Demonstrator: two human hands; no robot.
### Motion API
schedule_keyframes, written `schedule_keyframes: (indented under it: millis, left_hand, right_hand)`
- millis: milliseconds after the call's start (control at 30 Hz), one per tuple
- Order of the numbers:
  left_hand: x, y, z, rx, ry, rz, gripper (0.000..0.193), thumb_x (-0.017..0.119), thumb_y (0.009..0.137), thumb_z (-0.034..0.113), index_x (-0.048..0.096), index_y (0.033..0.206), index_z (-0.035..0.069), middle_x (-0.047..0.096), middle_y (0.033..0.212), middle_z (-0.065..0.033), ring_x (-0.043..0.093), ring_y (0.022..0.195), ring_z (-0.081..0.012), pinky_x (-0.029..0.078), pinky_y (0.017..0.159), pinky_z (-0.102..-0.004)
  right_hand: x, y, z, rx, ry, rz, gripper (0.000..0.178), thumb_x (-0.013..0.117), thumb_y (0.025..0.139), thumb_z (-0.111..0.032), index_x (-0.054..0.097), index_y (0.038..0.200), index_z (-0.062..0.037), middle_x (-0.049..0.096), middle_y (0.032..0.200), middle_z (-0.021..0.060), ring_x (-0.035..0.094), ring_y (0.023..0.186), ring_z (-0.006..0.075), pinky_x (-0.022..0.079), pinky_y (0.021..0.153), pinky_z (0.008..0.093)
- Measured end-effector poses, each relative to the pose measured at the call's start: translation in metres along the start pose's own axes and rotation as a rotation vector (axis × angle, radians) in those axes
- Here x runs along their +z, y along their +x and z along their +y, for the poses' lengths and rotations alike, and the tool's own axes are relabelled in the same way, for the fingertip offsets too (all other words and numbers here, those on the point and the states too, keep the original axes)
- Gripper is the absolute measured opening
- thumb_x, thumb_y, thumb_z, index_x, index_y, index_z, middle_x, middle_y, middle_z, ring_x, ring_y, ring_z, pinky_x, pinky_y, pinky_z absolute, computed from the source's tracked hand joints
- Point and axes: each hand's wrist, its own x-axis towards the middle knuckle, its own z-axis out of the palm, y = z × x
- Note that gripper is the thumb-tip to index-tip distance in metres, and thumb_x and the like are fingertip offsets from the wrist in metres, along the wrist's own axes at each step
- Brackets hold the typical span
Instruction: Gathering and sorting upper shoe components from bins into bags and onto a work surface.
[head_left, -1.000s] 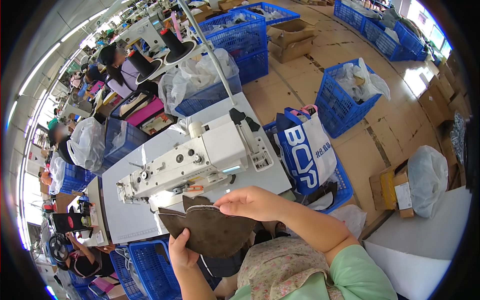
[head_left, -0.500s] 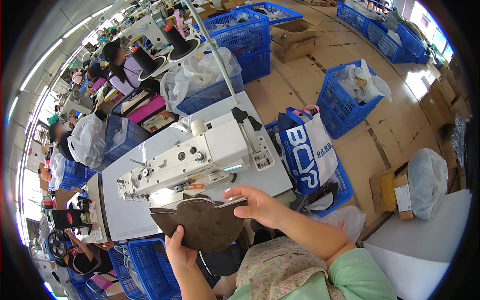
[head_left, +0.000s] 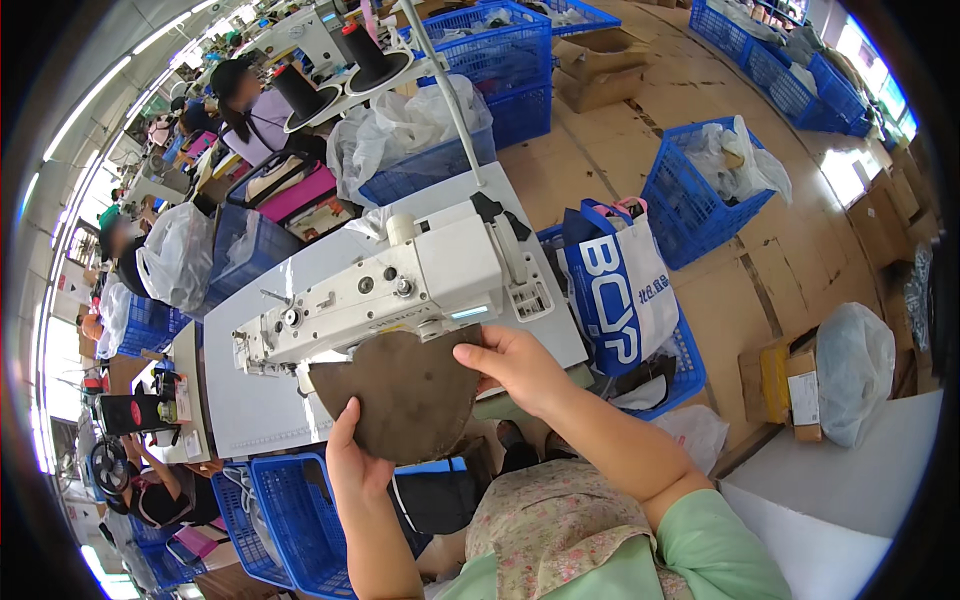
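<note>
A dark brown, flat cut panel [head_left: 405, 395], rounded at the bottom with a notched upper edge, is held up in front of the white sewing machine [head_left: 375, 290]. My left hand [head_left: 357, 455] grips its lower left edge, thumb on the near face and fingers behind. At its upper right corner, my right hand [head_left: 510, 368] pinches the panel, thumb in front and the other fingers mostly hidden behind. The panel's broad face is turned toward me and covers part of the machine bed. Whether it has more than one layer cannot be told now.
The machine stands on a pale grey table [head_left: 270, 400]. Blue baskets [head_left: 305, 520] sit at lower left, another basket [head_left: 700, 190] at right. A white and blue bag [head_left: 620, 295] stands beside the table. Thread cones [head_left: 300, 90] rise at the back; co-workers [head_left: 245, 110] sit at left.
Both hands have raised the panel slightly and tilted it, so its face shows more fully. The pale layered edge visible before is out of sight. My right hand has turned, its thumb now in front.
</note>
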Motion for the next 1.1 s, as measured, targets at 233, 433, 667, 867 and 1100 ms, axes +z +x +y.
schedule_keyframes:
  millis: [233, 433, 667, 867, 1100]
  left_hand:
    - [-0.002, 0.009, 0.005, -0.169, -0.245, -0.143, 0.041, 0.045, 0.094, 0.021, 0.044, 0.126, -0.003, 0.048, 0.13, -0.0186, 0.047, 0.119, -0.0315, 0.036, 0.102, -0.0454]
    - [0.001, 0.01, 0.005, -0.218, -0.362, -0.171, 0.042, 0.041, 0.095, 0.022, 0.042, 0.127, -0.004, 0.047, 0.131, -0.0191, 0.046, 0.12, -0.032, 0.035, 0.103, -0.0454]
    - [0.002, 0.01, 0.005, -0.226, -0.311, -0.178, 0.04, 0.043, 0.094, 0.02, 0.043, 0.127, -0.002, 0.047, 0.132, -0.0162, 0.045, 0.121, -0.0303, 0.035, 0.103, -0.044]
    - [0.003, 0.01, 0.004, -0.23, -0.334, -0.182, 0.04, 0.043, 0.094, 0.021, 0.044, 0.126, -0.003, 0.048, 0.131, -0.0163, 0.047, 0.12, -0.0301, 0.035, 0.102, -0.0436]
    - [0.0, 0.01, 0.003, -0.225, -0.325, -0.185, 0.04, 0.043, 0.094, 0.021, 0.044, 0.126, -0.003, 0.049, 0.13, -0.0165, 0.048, 0.119, -0.0302, 0.036, 0.102, -0.0433]
  right_hand:
    - [-0.008, 0.012, 0.001, 0.007, 0.02, 0.039, 0.028, 0.057, 0.089, -0.022, 0.06, 0.103, 0.0018, 0.065, 0.09, 0.0074, 0.063, 0.078, 0.0145, 0.053, 0.067, 0.0282]
    - [-0.012, 0.013, 0.001, -0.002, -0.015, 0.058, 0.027, 0.059, 0.089, -0.021, 0.06, 0.102, 0.0025, 0.065, 0.09, 0.0079, 0.063, 0.077, 0.014, 0.053, 0.067, 0.028]
    - [-0.016, 0.014, 0.002, -0.015, -0.091, 0.028, 0.028, 0.059, 0.089, -0.019, 0.058, 0.107, 0.0017, 0.064, 0.097, 0.0068, 0.062, 0.085, 0.0142, 0.053, 0.073, 0.0301]
    - [-0.015, 0.012, -0.004, -0.01, -0.087, 0.038, 0.029, 0.06, 0.088, -0.021, 0.058, 0.107, 0.0017, 0.064, 0.097, 0.0069, 0.062, 0.085, 0.0142, 0.053, 0.072, 0.0297]
    - [-0.013, 0.012, -0.001, -0.042, -0.082, 0.038, 0.029, 0.061, 0.088, -0.022, 0.06, 0.103, 0.0022, 0.065, 0.092, 0.0072, 0.062, 0.079, 0.0133, 0.053, 0.067, 0.0276]
